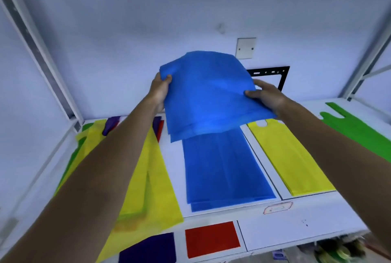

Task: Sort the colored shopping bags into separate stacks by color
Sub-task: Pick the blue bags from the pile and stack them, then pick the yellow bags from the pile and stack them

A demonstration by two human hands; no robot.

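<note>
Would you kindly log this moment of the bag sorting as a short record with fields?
held: blue bags, lifted off the table
left hand: grips their left edge
right hand: grips their right edge
below: blue stack
right of it: yellow stack, then green bag
left: mixed pile, yellow on top
front: red bag, purple bag

A pale wall (148, 19) carries a white blanking plate (246, 48) above a black bracket (273, 72).
</note>
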